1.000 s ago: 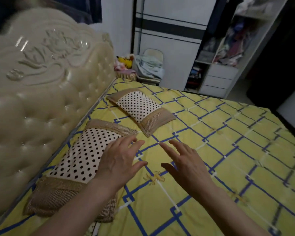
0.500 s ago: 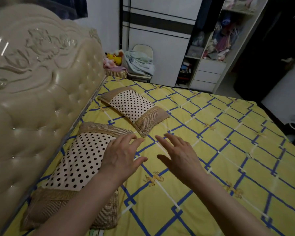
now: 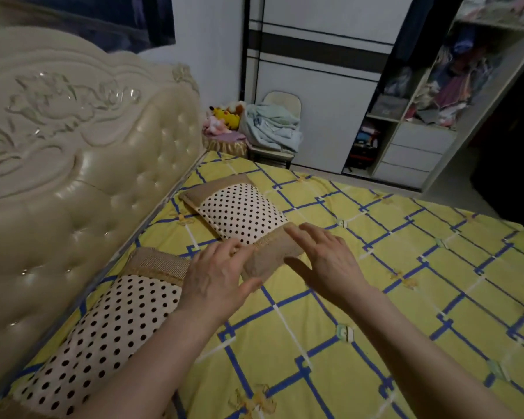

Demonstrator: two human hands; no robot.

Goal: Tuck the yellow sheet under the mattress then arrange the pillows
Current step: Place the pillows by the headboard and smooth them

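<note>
Both hands moved forward from near pillow to far pillow since earlier frame. Left hand [image 3: 217,275] fingers spread, relaxed, over brown fringed end of far cream polka-dot pillow [image 3: 242,214]; contact unclear. Right hand [image 3: 327,260] likewise wide, holding nothing. Near polka-dot pillow [image 3: 109,331] beside cream tufted headboard [image 3: 82,164]. Yellow sheet with blue grid [image 3: 390,282] lies flat over bed.

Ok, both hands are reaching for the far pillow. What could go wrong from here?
1. The far pillow lies askew to the headboard; pulling only its near end could leave it more crooked.
2. Dragging it may wrinkle the sheet underneath.
3. The left hand hovers right beside the near pillow; the forearm could knock it out of line. The right hand is open over the far pillow's fringe, gripping nothing yet.
</note>
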